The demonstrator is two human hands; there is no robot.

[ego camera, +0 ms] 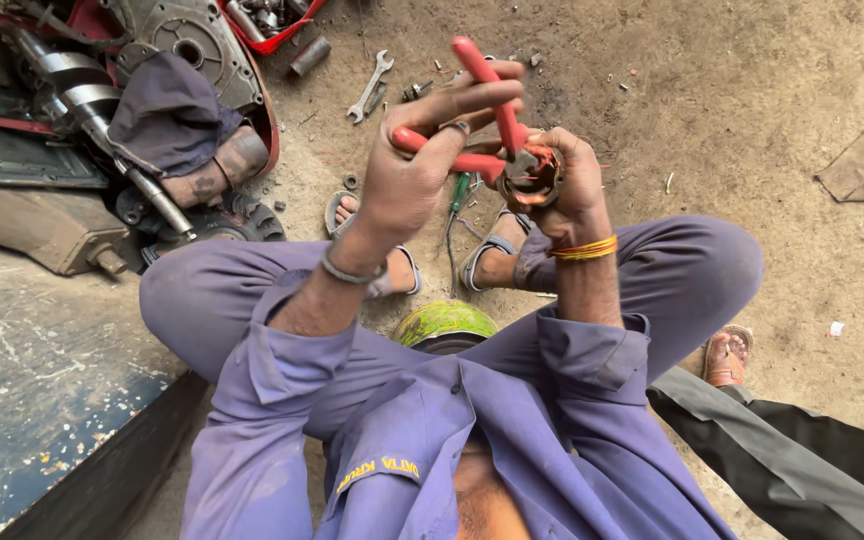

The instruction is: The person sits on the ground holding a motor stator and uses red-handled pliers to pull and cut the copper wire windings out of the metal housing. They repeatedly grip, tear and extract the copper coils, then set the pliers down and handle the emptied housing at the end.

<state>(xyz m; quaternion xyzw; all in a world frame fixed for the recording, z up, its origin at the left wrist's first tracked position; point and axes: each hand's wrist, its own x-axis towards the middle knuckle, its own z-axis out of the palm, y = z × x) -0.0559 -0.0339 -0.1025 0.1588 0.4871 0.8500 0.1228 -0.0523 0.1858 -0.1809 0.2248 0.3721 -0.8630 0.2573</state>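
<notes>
Red-handled pliers (472, 120) in left hand (407, 175), right hand (572, 185) gripping stator (530, 178)

Pliers' jaws vanish inside the round metal part (530, 180); right hand (572, 185) covers its far side; red tray (272, 25) cropped at top edge.

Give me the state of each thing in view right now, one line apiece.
Left hand: closed around the red handles of the pliers.
Pliers: handles spread, nose down at the round part.
Right hand: gripping the round part.
Round part: held up off the ground, copper wire showing.
Wrench: lying flat on the dirt.
Screwdriver: lying on the ground by the feet.
</notes>
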